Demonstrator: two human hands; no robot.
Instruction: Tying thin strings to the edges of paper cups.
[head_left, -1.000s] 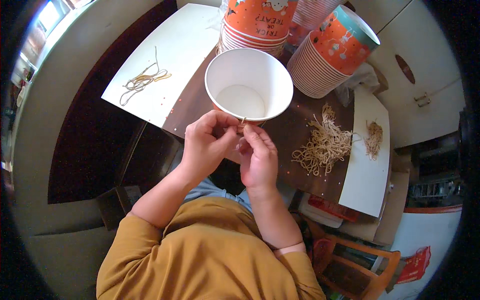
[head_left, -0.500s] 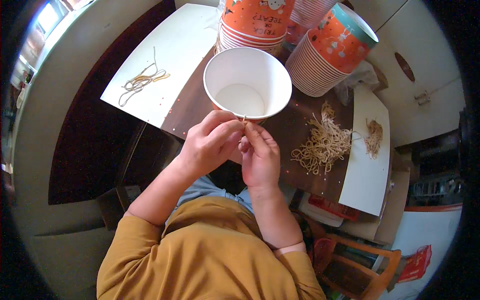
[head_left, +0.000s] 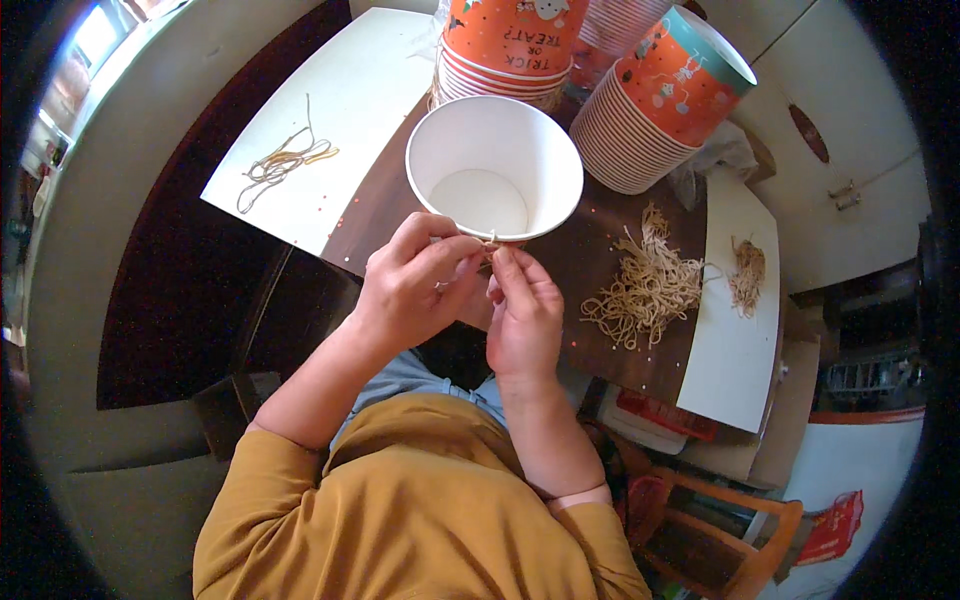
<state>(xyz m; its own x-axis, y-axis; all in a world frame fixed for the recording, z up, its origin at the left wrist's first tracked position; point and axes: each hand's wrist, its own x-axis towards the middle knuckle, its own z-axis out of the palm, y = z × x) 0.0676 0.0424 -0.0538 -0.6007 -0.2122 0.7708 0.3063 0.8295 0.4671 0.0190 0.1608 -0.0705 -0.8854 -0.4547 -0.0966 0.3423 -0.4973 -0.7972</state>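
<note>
A white-lined paper bucket [head_left: 530, 150] with an orange outside stands before me, its open top tilted toward me. At its near rim, a short piece of pale cord [head_left: 491, 239] sticks up between my fingertips. My left hand [head_left: 415, 280] pinches this cord with thumb and forefinger. From the other side, my right hand [head_left: 527, 315] also pinches it, thumb uppermost and fingers curled beneath. The fingers hide most of the cord and the spot where it meets the bucket.
A tangled heap of beige cords [head_left: 650, 285] lies to the right, beside a smaller cord bundle [head_left: 747, 275]. Loose cords [head_left: 285, 165] rest at left. Behind the bucket are two stacks of orange buckets [head_left: 510, 40], the right stack [head_left: 640, 125] leaning. A wooden chair [head_left: 730, 535] stands lower right.
My hands have drawn slightly apart, the left fingers opening up a little from the right. More of the pale cord shows between them at the rim.
</note>
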